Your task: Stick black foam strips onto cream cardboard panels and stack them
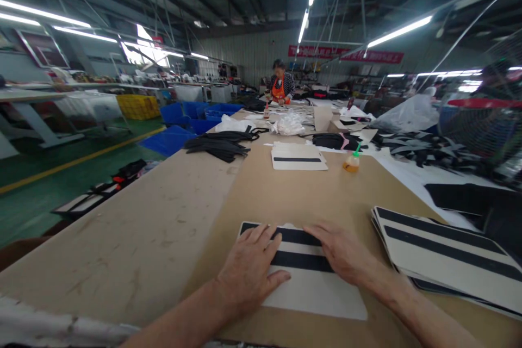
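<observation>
A cream panel with two black strips (302, 262) lies flat on the brown board covering the table, right in front of me. My left hand (253, 261) rests on its left part, fingers stretched over the upper black strip and thumb out to the side. On the panel's right side lies my right hand (340, 250), fingers extended along the top strip near the far edge. Neither hand grips anything; both press or rest on the surface. The panel's left edge and part of the strips are hidden under my hands.
A stack of striped panels (448, 255) lies at the right. Farther off are more cream panels (297, 156), a glue bottle with a green tip (351, 161) and black straps (220, 142). A co-worker in an orange apron (279, 87) stands at the far end. Blue bins (196, 111) stand left.
</observation>
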Available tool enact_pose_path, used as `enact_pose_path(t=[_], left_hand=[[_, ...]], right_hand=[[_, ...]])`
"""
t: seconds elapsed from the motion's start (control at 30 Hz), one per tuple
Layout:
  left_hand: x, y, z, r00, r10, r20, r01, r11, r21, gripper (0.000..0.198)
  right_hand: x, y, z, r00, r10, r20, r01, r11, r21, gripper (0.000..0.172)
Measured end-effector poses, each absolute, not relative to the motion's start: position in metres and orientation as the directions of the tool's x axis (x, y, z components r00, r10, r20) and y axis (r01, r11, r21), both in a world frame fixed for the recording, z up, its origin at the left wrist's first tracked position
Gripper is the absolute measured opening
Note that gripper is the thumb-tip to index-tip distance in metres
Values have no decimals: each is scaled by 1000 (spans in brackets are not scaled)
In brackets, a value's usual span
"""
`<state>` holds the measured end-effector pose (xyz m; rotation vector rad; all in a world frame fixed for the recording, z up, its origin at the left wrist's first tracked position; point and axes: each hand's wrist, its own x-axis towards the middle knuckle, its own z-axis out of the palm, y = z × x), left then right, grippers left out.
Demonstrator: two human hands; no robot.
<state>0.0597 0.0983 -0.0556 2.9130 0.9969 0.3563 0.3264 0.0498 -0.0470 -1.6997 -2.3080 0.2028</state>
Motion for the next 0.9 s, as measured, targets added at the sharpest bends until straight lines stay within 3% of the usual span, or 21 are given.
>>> enact_pose_path(t=[0.33,0.6,0.7,0.77,0.87,0.9], left_hand=[[58,106,-77,750,635,186,587,-768,257,69],[59,106,-72,756,631,173,575,-767,285,68],[60,105,-71,754,628,191,574,-772,275,69],[60,106,-72,751,633,190,583,-770,259,67],[58,107,-72,755,630,182,591,-774,225,61],[56,108,-73,758,624,190,588,-780,213,59]], right_hand=[[304,99,-56,-444,896,-14,873,429,-232,58],[277,125,-67,-488,873,-2,844,472,-256,64],[256,140,-62,-507,860,66,794,495,-354,60],[251,148,-47,-362,917,171,768,397,-503,58],[268,145,-21,6,975,224,704,154,-693,34],[279,137,-16,71,974,213,694,105,-713,38]])
